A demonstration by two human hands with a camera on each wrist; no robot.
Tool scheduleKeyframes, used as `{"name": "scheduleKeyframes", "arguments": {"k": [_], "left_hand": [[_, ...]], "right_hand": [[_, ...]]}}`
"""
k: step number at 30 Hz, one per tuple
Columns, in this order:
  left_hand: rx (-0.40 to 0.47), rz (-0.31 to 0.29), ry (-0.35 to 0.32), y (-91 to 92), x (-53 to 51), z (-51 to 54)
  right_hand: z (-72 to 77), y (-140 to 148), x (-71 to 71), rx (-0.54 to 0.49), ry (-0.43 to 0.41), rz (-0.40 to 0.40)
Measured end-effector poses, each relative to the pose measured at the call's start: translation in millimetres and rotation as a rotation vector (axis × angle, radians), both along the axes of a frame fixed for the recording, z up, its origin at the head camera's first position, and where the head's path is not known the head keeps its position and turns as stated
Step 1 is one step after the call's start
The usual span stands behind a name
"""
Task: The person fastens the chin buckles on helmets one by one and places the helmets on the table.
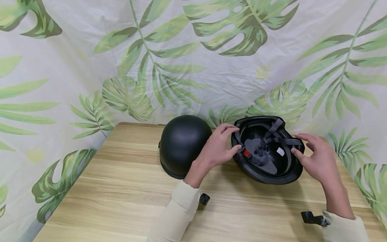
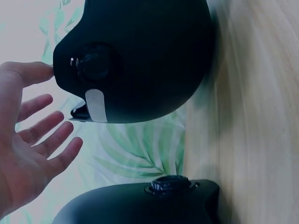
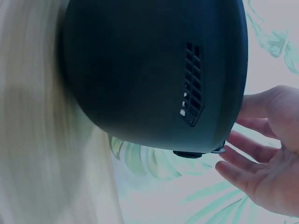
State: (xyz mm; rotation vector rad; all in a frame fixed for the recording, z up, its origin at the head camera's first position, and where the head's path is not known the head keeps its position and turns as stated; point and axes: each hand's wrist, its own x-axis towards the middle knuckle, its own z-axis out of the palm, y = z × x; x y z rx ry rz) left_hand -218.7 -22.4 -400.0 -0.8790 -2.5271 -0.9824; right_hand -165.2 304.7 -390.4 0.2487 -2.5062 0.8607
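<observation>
An upturned black helmet (image 1: pixel 260 158) rests on the table, its hollow, dark straps and red buckle (image 1: pixel 247 153) facing up. My left hand (image 1: pixel 220 145) is at the helmet's left rim, fingers spread and thumb touching the edge. In the left wrist view, the fingers of that hand (image 2: pixel 35 135) stand apart from the shell. At the right rim is my right hand (image 1: pixel 317 158), its thumb over the edge. The right wrist view shows this hand (image 3: pixel 266 149) with loosely bent fingers beside the vented shell (image 3: pixel 154 74). A second black helmet (image 1: pixel 184 144) sits dome up, left of my left hand.
The wooden table (image 1: pixel 121 188) ends at the back against a leaf-patterned cloth (image 1: pixel 181 50), which also hangs along both sides. Black straps (image 1: pixel 311 217) stick out near both sleeve cuffs. A white label (image 1: pixel 280 152) is inside the upturned helmet.
</observation>
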Motion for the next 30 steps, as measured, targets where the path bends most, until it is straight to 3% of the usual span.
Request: {"name": "scheduleKeyframes", "arguments": {"k": [4,8,12,15,22,30], "left_hand": [[-0.014,0.02,-0.078,-3.4,0.6,-2.1],[-0.02,0.034,-0.2,-3.2,1.2,-3.3],[-0.016,0.026,-0.329,-1.0,0.7,-4.1],[-0.001,0.017,-0.378,0.7,1.1,-4.5],[-0.008,0.027,-0.385,4.5,5.0,-2.3],[0.036,0.047,-0.294,3.5,6.5,-0.7]], "right_hand": [[-3.3,0,-0.8,-0.012,-0.02,0.006],[-9.8,1,-3.4,-0.008,-0.043,-0.024],[-15.6,2,-6.6,0.015,-0.026,-0.05],[-18.4,3,-8.9,0.033,-0.011,-0.059],[-24.6,6,-12.6,0.024,0.013,-0.067],[-30.6,4,-15.0,-0.001,-0.102,-0.026]]}}
